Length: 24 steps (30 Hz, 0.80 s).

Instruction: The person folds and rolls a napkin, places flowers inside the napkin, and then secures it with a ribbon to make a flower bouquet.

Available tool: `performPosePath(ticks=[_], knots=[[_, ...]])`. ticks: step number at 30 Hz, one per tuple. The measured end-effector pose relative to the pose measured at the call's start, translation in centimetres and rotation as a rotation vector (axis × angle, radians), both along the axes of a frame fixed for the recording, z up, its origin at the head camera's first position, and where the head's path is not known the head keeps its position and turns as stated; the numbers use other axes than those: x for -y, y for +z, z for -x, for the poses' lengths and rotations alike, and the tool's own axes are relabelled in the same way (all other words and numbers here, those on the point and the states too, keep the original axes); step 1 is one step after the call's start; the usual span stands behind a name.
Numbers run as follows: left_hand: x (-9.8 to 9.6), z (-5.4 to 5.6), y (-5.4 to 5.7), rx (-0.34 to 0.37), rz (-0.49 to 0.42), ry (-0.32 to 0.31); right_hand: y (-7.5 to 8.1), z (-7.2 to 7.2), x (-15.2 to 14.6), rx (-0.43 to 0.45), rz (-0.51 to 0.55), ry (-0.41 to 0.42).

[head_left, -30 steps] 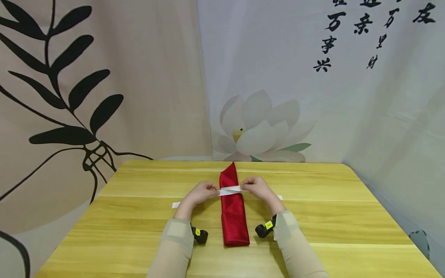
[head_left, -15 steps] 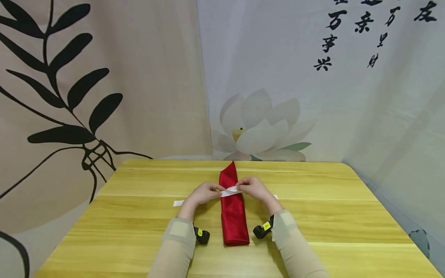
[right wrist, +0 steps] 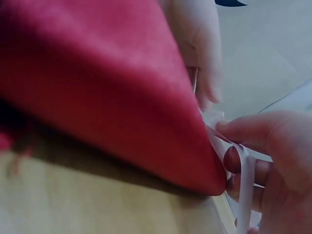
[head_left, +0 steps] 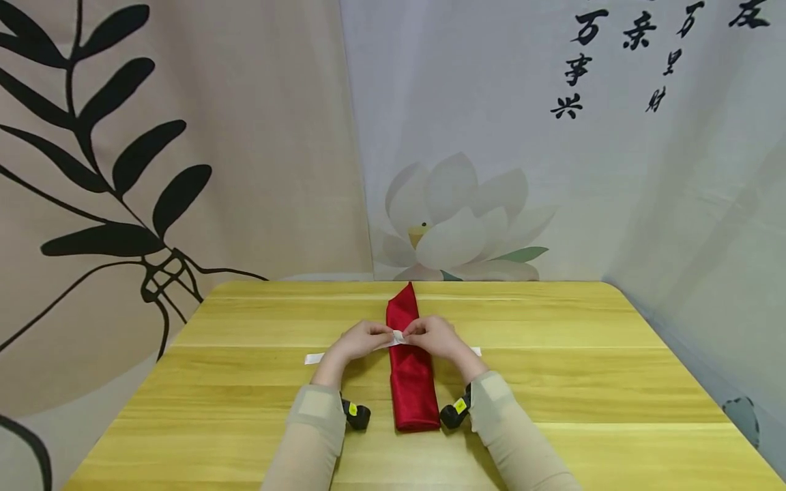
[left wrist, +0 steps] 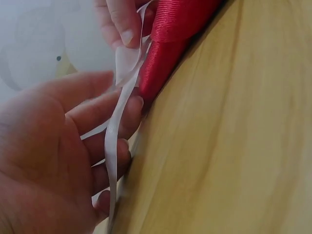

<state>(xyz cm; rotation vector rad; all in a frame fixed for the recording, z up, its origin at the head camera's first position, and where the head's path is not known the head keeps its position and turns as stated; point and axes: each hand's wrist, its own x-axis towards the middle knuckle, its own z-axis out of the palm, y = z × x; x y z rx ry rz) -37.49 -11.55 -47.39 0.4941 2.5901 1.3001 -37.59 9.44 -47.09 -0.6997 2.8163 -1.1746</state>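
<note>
A red satin cloth (head_left: 414,389), rolled into a long bundle with a pointed far end, lies on the table. Across its upper part runs a white ribbon (head_left: 398,337). My left hand (head_left: 362,339) pinches the ribbon at the bundle's left side. Over the cloth, my right hand (head_left: 437,337) pinches it close by, the fingertips of both hands nearly meeting. In the left wrist view the ribbon (left wrist: 112,136) trails down past the left fingers, with a folded piece near the fingertips. The right wrist view has a ribbon length (right wrist: 246,190) hanging across the right fingers.
The yellow wooden table (head_left: 552,382) spreads out on all sides of the bundle. Loose ribbon tails stick out beyond both wrists. A printed curtain (head_left: 276,170) hangs behind the table's back edge. Each wrist wears a small black camera (head_left: 356,414).
My right hand has moved left over the cloth, drawing the ribbon's right tail along. The left hand has shifted slightly right. The ribbon between them has gone from a long strip to a short crossing.
</note>
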Motion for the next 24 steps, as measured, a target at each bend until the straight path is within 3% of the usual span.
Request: performPosePath(ticks=[4,9,16,21,24], knots=[[-0.3,0.0,0.0,0.005,0.047,0.040,-0.1,0.0,0.1,-0.034,-0.022,0.020],[-0.8,-0.2,0.1,-0.030,0.101,0.103,-0.1,0.0,0.3,-0.007,-0.029,0.019],[-1.1,-0.3,0.1,-0.051,0.110,0.175,0.2,0.0,0.2,0.014,-0.046,0.032],[-1.1,-0.2,0.0,-0.075,0.103,0.170,0.4,0.0,-0.4,0.057,-0.030,0.019],[-0.9,-0.2,-0.1,-0.076,0.085,0.146,0.1,0.2,-1.0,0.093,0.053,-0.028]])
